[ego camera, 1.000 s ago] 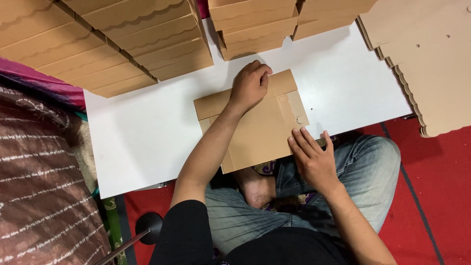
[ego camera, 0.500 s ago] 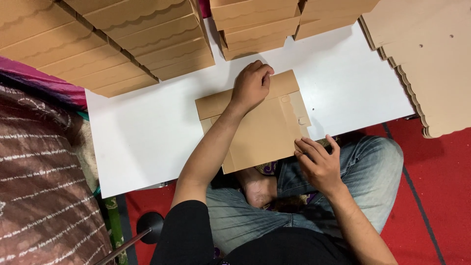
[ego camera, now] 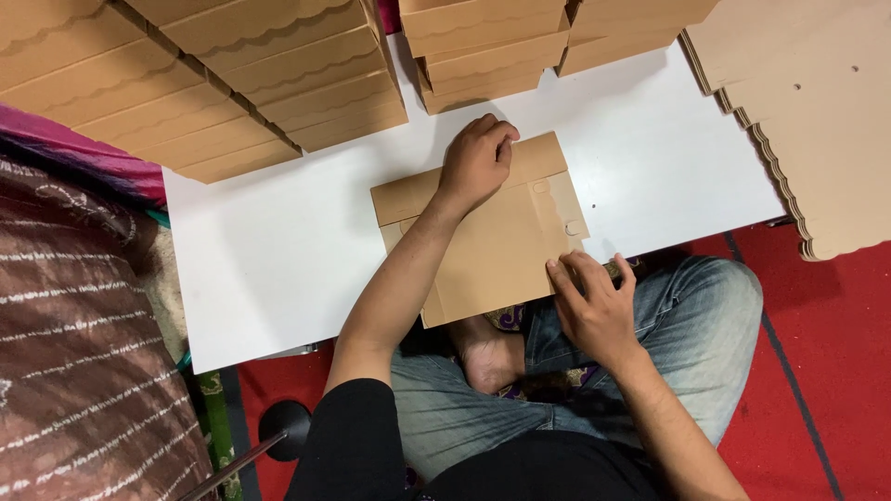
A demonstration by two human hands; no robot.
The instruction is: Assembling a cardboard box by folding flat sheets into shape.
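A flat brown cardboard box blank (ego camera: 492,246) lies on the white table (ego camera: 278,250), and its near edge hangs over the table's front above my lap. My left hand (ego camera: 478,162) presses down on the blank's folded far flap with curled fingers. My right hand (ego camera: 594,301) holds the blank's near right corner, fingers on top by the edge. Small cut tabs (ego camera: 571,225) show along the blank's right side.
Stacks of scallop-edged cardboard pieces (ego camera: 232,74) fill the table's far left, with more stacks at the far middle (ego camera: 487,46) and right (ego camera: 817,121). A patterned cloth (ego camera: 83,353) lies at left. My crossed legs in jeans (ego camera: 705,334) rest on red floor.
My right hand has slid a little down along the blank's right side to its near corner. The left hand stays pressed on the far flap.
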